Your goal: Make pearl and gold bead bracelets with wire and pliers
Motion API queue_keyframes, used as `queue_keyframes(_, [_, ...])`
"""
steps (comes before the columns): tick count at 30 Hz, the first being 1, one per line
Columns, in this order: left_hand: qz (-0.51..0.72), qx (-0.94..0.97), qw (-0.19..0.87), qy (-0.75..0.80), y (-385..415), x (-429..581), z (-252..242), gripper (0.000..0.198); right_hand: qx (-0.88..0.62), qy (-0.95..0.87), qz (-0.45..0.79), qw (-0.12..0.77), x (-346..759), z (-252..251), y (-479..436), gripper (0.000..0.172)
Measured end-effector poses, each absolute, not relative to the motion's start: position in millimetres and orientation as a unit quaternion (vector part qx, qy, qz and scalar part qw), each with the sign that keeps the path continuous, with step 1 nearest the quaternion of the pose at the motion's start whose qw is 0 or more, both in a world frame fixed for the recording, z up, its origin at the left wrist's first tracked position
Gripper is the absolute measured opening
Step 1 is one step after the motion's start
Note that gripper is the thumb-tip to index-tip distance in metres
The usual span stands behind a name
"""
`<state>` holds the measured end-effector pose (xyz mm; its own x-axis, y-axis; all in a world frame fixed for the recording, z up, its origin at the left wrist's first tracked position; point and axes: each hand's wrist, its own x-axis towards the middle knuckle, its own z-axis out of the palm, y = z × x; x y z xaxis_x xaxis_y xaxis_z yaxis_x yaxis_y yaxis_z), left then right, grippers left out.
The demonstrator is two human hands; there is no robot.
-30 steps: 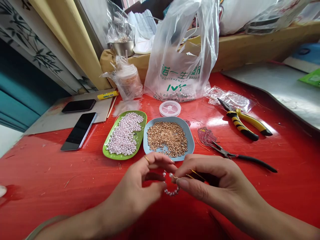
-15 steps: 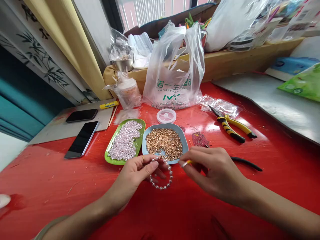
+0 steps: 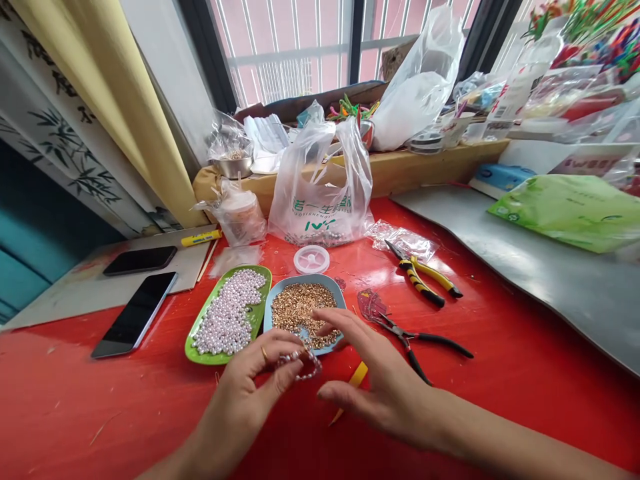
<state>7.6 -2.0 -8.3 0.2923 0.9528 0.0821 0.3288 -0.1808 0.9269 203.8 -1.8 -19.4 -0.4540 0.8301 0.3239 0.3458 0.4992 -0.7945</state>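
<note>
My left hand (image 3: 253,380) pinches a small loop of pearl beads (image 3: 303,365) just above the red table (image 3: 500,373), in front of the two dishes. My right hand (image 3: 380,380) hovers beside it with fingers spread and holds nothing; its fingertips reach over the near edge of the blue dish (image 3: 277,299) of small gold-coloured metal pieces. A yellow-handled tool (image 3: 353,387) lies on the table under the right hand. The green dish (image 3: 200,327) to the left holds several pearl beads.
Black-handled pliers (image 3: 425,340) and yellow-and-black cutters (image 3: 425,280) lie to the right. A thread spool (image 3: 311,259), a white plastic bag (image 3: 320,193) and a wrapped cup (image 3: 240,213) stand behind the dishes. Two phones (image 3: 134,313) lie at the left. A metal sheet (image 3: 525,260) borders the right.
My right hand has let go of the yellow-handled tool, which now lies on the table, and opened over the blue dish. The camera has tilted up, showing the window.
</note>
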Motion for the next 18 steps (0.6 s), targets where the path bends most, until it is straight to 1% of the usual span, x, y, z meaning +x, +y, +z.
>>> queue_keyframes(1, [0.352,0.72,0.39,0.455,-3,9,-9,0.011,-0.367,-0.759,0.398,0.361,202,-19,-3,0.065])
queue_keyframes(2, [0.348,0.752,0.343,0.442,-4,11,-10,0.011,-0.355,-0.738,0.456,0.348,201,-19,-3,0.065])
queue_keyframes(3, [0.353,0.775,0.294,0.435,-6,13,-12,0.011,-0.341,-0.723,0.501,0.332,199,-20,-4,0.06])
queue_keyframes(4, [0.362,0.788,0.249,0.431,-7,15,-15,0.012,-0.338,-0.715,0.52,0.322,197,-21,-4,0.049])
queue_keyframes(5, [0.373,0.795,0.214,0.429,-7,16,-17,0.013,-0.346,-0.721,0.52,0.301,196,-22,-4,0.032])
queue_keyframes(6, [0.379,0.8,0.197,0.422,-8,18,-20,0.014,-0.35,-0.729,0.51,0.293,196,-23,-4,0.019])
queue_keyframes(7, [0.379,0.805,0.2,0.41,-7,19,-22,0.014,-0.357,-0.736,0.497,0.29,196,-25,-3,0.016])
queue_keyframes(10, [0.358,0.804,0.269,0.39,1,20,-21,0.013,-0.392,-0.754,0.429,0.307,200,-30,1,0.021])
queue_keyframes(12, [0.335,0.775,0.302,0.444,16,14,-12,0.015,-0.41,-0.764,0.369,0.335,205,-32,6,0.019])
queue_keyframes(13, [0.336,0.762,0.296,0.468,27,8,-5,0.017,-0.412,-0.77,0.34,0.35,208,-33,8,0.019])
queue_keyframes(15, [0.346,0.742,0.233,0.526,56,-8,9,0.022,-0.404,-0.785,0.29,0.369,213,-35,12,0.018])
queue_keyframes(16, [0.331,0.732,0.188,0.566,74,-19,15,0.024,-0.397,-0.793,0.272,0.374,216,-36,14,0.018])
queue_keyframes(18, [0.307,0.715,0.162,0.607,113,-42,22,0.025,-0.386,-0.804,0.242,0.383,219,-37,16,0.017])
